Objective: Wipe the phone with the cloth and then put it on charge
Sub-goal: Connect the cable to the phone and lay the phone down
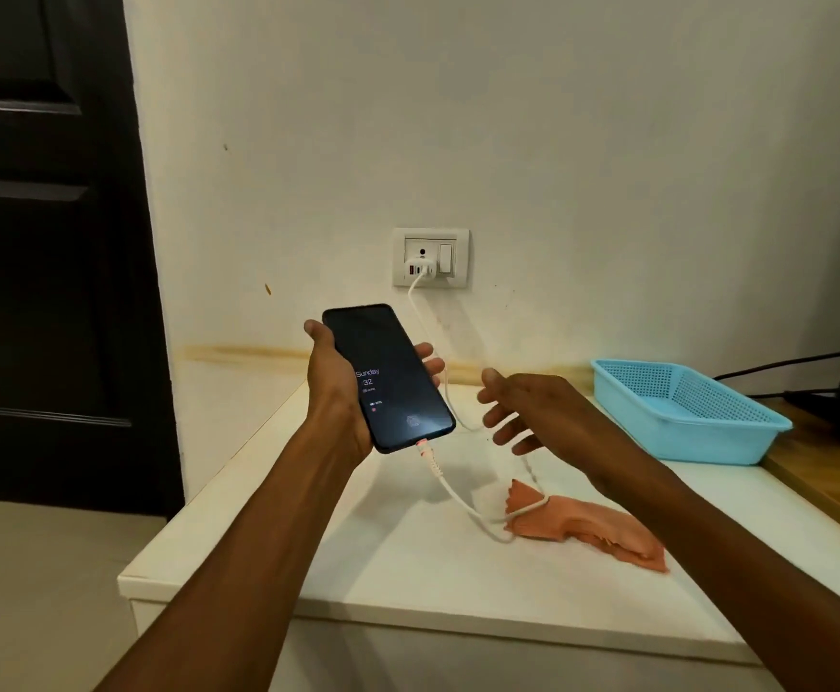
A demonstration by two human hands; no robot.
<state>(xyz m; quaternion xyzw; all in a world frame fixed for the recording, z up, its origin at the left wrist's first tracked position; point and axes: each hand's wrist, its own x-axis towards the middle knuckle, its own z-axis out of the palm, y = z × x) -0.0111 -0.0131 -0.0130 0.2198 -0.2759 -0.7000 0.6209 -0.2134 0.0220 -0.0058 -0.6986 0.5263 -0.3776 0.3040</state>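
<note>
My left hand [343, 392] grips a black phone [388, 377], held screen-up above the white table [408, 566]. Its screen is lit and shows the day and a battery symbol. A white charging cable [457, 496] is plugged into the phone's bottom end. The cable loops over the table and rises to a white charger [423, 269] in the wall socket [430, 258]. My right hand [532, 412] hovers to the right of the phone, fingers spread and holding nothing. An orange cloth [592, 529] lies crumpled on the table under my right forearm, with the cable lying across its left end.
A light blue perforated plastic basket [687, 412] stands at the table's back right. Beside it are a wooden surface [827, 472] and dark cables. A dark door [48, 242] is at the left, and the wall is close behind the table.
</note>
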